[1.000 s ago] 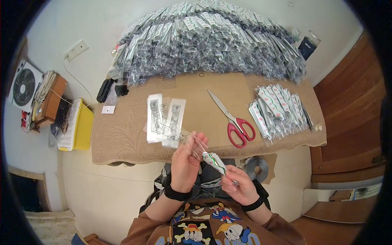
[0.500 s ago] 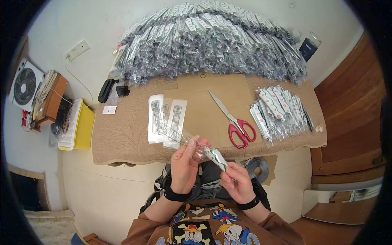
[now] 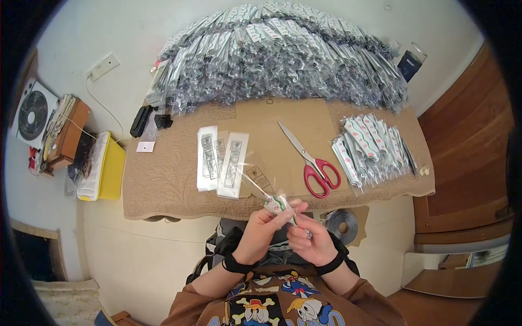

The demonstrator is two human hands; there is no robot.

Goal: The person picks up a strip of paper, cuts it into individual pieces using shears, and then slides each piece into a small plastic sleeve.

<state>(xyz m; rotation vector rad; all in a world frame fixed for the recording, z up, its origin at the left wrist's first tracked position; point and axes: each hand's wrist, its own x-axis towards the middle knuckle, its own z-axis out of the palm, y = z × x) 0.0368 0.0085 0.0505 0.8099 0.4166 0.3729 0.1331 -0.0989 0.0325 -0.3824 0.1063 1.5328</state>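
Above my lap, both hands are closed on one flat white strip (image 3: pixel 276 203) with a green wavy line and red flowers. My left hand (image 3: pixel 262 228) pinches its middle with thumb and fingers. At the lower end, my right hand (image 3: pixel 312 238) grips it, with a bit of the strip showing between its fingers. A clear printed plastic sleeve (image 3: pixel 254 176) extends up and left from the strip, apparently around its upper part. Beyond it lie flat stacks of printed clear sleeves (image 3: pixel 234 168). Red-handled scissors (image 3: pixel 312 163) rest with their blades spread slightly, pointing away.
A pile of bagged patterned strips (image 3: pixel 370 144) lies at the table's right. Along the back rises a large heap of similar packets (image 3: pixel 283 60). A cardboard sheet (image 3: pixel 272 127) covers the middle of the quilted tablecloth (image 3: pixel 163 179). A grey roll (image 3: pixel 342 225) sits below the table edge.
My left hand has moved right and down onto the strip, close to my right hand. The clear sleeve now reaches over the strip's upper part, and the strip points up and left.
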